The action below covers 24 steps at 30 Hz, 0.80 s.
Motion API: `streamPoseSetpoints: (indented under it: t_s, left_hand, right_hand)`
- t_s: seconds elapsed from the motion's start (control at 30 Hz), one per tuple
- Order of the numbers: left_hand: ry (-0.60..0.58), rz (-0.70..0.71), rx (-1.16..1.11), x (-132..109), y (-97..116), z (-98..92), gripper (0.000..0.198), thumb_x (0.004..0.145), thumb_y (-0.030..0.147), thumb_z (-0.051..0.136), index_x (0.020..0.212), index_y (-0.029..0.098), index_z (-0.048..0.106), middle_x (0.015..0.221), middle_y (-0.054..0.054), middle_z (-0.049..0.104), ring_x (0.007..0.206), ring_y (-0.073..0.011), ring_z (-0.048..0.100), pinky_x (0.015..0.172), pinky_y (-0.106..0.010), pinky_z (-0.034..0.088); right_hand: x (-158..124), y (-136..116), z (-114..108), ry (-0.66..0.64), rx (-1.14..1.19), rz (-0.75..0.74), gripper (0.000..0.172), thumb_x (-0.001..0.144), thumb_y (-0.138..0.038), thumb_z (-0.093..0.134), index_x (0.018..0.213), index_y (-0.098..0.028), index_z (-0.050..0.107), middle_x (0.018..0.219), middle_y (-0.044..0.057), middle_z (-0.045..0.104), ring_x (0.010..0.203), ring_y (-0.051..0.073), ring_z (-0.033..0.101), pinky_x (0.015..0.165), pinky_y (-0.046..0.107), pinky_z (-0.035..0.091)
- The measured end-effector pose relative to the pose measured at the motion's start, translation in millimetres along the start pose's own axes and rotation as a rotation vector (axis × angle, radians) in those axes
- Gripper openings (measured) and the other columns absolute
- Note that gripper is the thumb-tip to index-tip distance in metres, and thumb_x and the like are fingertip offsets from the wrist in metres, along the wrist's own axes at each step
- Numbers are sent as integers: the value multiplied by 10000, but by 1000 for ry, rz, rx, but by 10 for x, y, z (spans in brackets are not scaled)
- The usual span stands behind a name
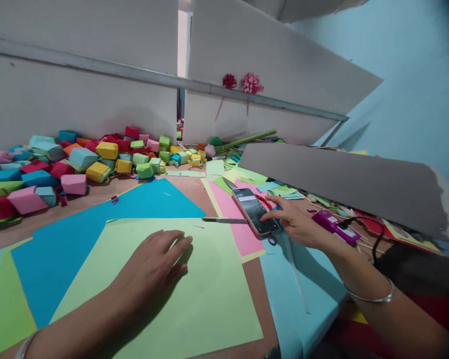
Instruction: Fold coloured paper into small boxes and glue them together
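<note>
My left hand (159, 264) lies palm down on a pale green paper sheet (209, 299), its fingers stretched and holding nothing. At the right, my right hand (290, 219) reaches over a smartphone (255, 212) with a lit screen. One fingertip is on or just above the glass, another finger stretches past the phone's edge, and the remaining fingers are partly hidden. The phone lies face up over a pair of scissors; a blade (224, 220) sticks out to the left and a red handle (265, 202) shows behind. A pink paper sheet (243, 239) is underneath.
Several folded paper boxes (82, 158) are heaped at the back left. Blue paper (134, 199) lies beneath the green sheet. A purple power strip (335, 227) with a black cable sits at the right, below a grey board (340, 172). Two paper flowers (252, 83) hang on the back panel.
</note>
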<state>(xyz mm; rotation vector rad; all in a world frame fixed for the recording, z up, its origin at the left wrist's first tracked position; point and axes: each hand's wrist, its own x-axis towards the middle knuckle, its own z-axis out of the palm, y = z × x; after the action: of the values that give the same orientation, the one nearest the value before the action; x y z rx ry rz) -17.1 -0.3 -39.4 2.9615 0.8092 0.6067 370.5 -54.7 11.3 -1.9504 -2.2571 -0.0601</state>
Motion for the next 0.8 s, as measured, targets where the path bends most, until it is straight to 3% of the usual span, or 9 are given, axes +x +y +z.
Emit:
streamPoseSetpoints:
  t_s: [0.23, 0.4, 0.57, 0.8]
  left_hand:
    - [-2, -29, -5, 12, -26, 4, 349, 914, 242, 520, 1259, 186, 530, 1251, -157, 612, 1078, -323, 605, 845, -525, 525]
    - [-40, -76, 11, 21, -31, -28, 245, 926, 292, 515, 1147, 206, 576, 1221, -132, 612, 1104, -322, 577, 876, -523, 502]
    - [-80, -75, 47, 21, -25, -48, 215, 931, 297, 511, 1103, 194, 589, 1223, -144, 605, 1101, -332, 570, 857, -522, 504]
    - [-103, -89, 43, 47, 3, -75, 207, 920, 269, 533, 1103, 197, 595, 1213, -133, 615, 1085, -324, 584, 865, -521, 504]
  right_hand:
    - [187, 204, 223, 119, -61, 131, 651, 770, -38, 413, 1381, -222, 541, 1418, 158, 458, 1306, 352, 427, 1037, 540, 381]
    - [-87, 180, 119, 160, -54, 145, 504, 871, -104, 368, 1264, -254, 646, 1435, 145, 434, 1285, 331, 450, 1022, 546, 395]
    - [-378, 13, 60, 199, 16, 106, 493, 856, -104, 388, 1171, -314, 704, 1478, 86, 412, 1325, 320, 422, 1043, 552, 374]
    - [-387, -86, 150, 262, 45, 54, 460, 865, -101, 393, 1084, -281, 755, 1441, 107, 450, 1333, 350, 408, 1043, 585, 361]
